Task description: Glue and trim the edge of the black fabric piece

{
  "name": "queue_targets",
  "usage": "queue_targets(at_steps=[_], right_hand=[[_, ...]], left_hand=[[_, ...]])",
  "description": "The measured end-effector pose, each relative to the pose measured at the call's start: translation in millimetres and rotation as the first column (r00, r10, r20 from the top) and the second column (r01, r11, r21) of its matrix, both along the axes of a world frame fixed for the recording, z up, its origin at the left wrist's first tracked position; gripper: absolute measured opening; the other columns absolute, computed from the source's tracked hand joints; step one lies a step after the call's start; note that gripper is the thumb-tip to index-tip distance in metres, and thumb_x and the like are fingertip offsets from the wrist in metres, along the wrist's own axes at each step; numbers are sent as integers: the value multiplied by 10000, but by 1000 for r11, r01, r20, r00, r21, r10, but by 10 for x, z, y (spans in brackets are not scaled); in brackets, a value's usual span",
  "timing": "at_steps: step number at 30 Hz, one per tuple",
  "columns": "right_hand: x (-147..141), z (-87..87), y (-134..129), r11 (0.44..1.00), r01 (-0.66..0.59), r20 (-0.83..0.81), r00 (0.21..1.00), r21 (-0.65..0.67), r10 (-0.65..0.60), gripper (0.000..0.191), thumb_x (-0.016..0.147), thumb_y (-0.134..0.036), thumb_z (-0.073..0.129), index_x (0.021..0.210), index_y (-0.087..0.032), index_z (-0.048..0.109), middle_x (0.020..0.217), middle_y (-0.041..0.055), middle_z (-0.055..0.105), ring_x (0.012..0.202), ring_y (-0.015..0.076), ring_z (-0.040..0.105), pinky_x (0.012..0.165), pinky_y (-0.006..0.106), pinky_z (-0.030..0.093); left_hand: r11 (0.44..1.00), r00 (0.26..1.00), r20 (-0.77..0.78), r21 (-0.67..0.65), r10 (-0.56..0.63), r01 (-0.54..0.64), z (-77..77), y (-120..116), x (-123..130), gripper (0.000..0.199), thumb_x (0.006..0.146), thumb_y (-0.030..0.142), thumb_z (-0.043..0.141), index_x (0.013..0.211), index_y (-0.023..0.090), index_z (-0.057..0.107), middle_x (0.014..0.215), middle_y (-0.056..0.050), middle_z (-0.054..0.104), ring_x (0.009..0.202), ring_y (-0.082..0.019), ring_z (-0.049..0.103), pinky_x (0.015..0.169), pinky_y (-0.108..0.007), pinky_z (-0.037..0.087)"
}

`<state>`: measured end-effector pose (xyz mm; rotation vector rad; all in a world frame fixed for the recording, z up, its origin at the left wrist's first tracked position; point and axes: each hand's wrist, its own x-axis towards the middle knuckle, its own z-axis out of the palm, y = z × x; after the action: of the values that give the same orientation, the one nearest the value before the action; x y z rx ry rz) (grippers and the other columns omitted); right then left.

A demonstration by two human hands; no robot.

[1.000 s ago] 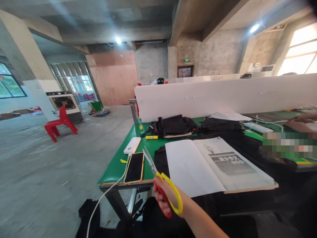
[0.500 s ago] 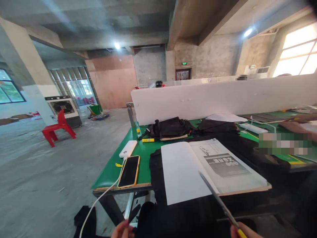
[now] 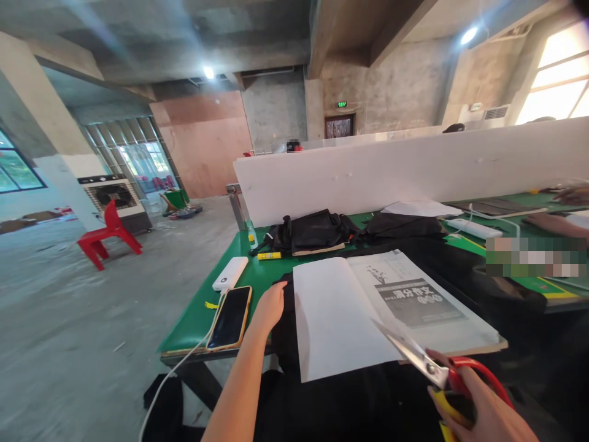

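Note:
My right hand (image 3: pixel 490 402) grips a pair of scissors (image 3: pixel 430 368) with red and yellow handles. The blades are slightly apart and point up-left over the open book, near its fold. The book's left side is a blank white page (image 3: pixel 338 319); its right side is a printed page (image 3: pixel 423 307) with a grey title block. My left hand (image 3: pixel 272 304) reaches in left of the book, at the edge of the black cloth (image 3: pixel 283 331) beneath it. Its fingers extend toward the blank page without reaching it, partly hidden behind the hand.
On the green tabletop (image 3: pixel 193 319) lie a phone (image 3: pixel 230 317), a white power bank (image 3: pixel 230 274) with a cable and a yellow glue stick (image 3: pixel 269 256). A black bag (image 3: pixel 317 232) lies behind the book, before a white partition (image 3: pixel 350 184). Another person's arm (image 3: pixel 556 226) is at right.
My left hand has risen from the bottom edge to beside the book. The scissors have turned and their blades have parted slightly; more of my right hand shows. The view has shifted a little.

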<state>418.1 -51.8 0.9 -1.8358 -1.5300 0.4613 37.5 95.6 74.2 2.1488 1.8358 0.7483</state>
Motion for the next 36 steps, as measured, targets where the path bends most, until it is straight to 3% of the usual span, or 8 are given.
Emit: queue_targets(at_steps=[4,9,18,25,29,32,34,36], right_hand=[[-133,190,200,976,-209,316,931,56,181,465,634,-297,574,1086,-222,495,1144,105,585,1056,270,550,836,359,480],[-186,219,465,901,-433,425,817,5,390,662,635,-206,534,1278,-220,376,1376,59,399,1217,237,424,961,366,415],[-154,167,600,899,-430,514,754,-85,409,743,504,-108,442,1245,-144,477,1315,80,472,1187,237,464,986,354,409],[-183,158,638,886,-461,610,689,-47,391,789,459,-60,397,1235,-164,502,1296,58,493,1123,221,524,931,336,456],[-201,227,631,896,-442,589,710,-52,385,783,440,-60,398,1207,-165,514,1205,66,574,1102,224,536,904,327,468],[-205,239,630,903,-428,575,732,-28,365,720,470,-65,402,1168,-181,533,1138,67,610,1042,218,569,850,311,489],[-206,226,630,908,-420,583,738,0,341,708,477,-65,405,1162,-190,534,1103,65,625,1010,217,583,826,307,496],[-211,215,626,910,-413,595,738,26,318,735,465,-59,409,1177,-205,521,1094,59,627,1009,221,582,819,309,497]], left_hand=[[986,984,-123,-125,-128,112,-139,440,-21,445,880,255,269,1265,134,458,1364,-96,427,1272,-198,365,1045,-331,280],[969,957,-258,-239,-130,67,-350,754,-119,509,879,345,275,1358,177,312,1469,-63,217,1355,-223,165,1074,-487,168],[971,940,-331,-240,-83,2,-369,1194,-203,534,852,258,217,1382,206,250,1478,-28,190,1358,-204,160,1047,-564,173],[995,940,-338,-99,-44,11,-369,1228,-154,493,852,245,297,1340,190,349,1445,-58,287,1340,-221,219,1074,-534,127],[995,962,-264,95,65,-41,-27,932,8,499,843,195,348,1337,123,334,1416,-112,344,1321,-220,266,1102,-445,127],[959,981,-80,236,178,-155,189,305,117,440,909,263,208,1291,103,356,1324,-137,453,1237,-187,398,1039,-355,305],[939,909,396,242,132,-243,94,-256,137,372,900,379,288,1118,174,509,1128,-83,601,1067,-178,546,927,-308,428],[936,729,649,72,217,-343,-252,-779,113,378,854,473,360,972,175,560,913,-70,659,888,-199,622,810,-315,498]])
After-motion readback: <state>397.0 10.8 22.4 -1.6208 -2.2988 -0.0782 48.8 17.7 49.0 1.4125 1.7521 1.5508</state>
